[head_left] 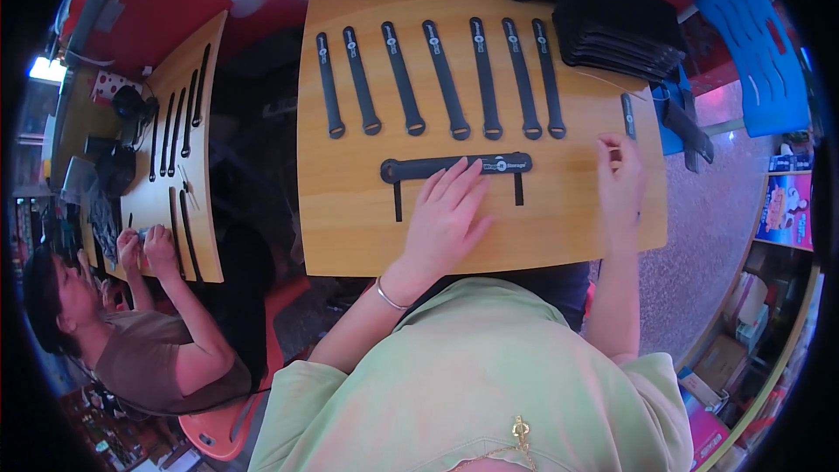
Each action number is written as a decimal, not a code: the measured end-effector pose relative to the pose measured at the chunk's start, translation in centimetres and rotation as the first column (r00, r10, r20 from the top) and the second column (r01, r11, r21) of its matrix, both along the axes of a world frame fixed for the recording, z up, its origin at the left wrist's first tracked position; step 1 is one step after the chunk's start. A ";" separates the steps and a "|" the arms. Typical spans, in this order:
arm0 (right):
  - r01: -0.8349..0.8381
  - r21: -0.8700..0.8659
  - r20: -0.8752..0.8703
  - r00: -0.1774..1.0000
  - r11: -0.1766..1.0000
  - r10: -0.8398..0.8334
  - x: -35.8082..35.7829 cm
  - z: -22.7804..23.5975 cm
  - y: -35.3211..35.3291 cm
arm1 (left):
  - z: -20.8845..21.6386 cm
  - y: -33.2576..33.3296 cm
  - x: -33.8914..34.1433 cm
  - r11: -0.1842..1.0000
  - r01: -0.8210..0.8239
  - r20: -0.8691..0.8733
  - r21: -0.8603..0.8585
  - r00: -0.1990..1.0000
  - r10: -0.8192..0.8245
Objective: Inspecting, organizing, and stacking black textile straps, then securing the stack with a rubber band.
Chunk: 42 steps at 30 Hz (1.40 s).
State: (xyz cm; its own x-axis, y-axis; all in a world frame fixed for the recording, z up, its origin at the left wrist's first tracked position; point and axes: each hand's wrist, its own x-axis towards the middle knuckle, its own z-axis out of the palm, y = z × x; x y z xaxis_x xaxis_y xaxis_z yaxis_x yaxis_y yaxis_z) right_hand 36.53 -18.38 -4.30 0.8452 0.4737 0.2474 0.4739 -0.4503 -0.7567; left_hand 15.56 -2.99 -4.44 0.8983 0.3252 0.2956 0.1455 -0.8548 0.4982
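A black strap (411, 166) with a slotted round end lies crosswise in front of me on the wooden table. My left hand (450, 205) rests on its middle, fingers stretched out and flat. Below the strap, two short dark strips (398, 201) stick out toward me, one near each end. To the right, my right hand (620, 173) is raised over the table with thumb and fingertips pinched together. Whatever it may hold is too small to make out. Just beyond it lies a short black piece (627, 115) with a light print.
Several similar black straps (444, 79) lie in a row farther back. A pile of black folded items (616, 26) stands at the back right, near a blue chair (756, 44). At left, a co-worker (166, 341) sits at another table (203, 236) with more straps.
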 end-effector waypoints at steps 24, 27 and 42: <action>-0.108 0.290 -0.731 0.617 0.951 0.293 -5.4 3.8 0.4 | 1.1 -1.8 0.6 0.583 0.065 -0.041 -0.810 0.985 -0.166; -0.141 0.408 -0.723 0.554 0.902 0.413 -6.5 3.4 1.1 | 0.0 -0.3 -1.1 0.267 -0.017 -0.048 -0.964 0.993 -0.111; -0.117 0.337 -0.680 0.656 0.934 0.327 -6.4 -0.2 2.5 | -1.8 5.9 -6.3 0.228 -0.206 -0.100 -0.951 0.908 0.406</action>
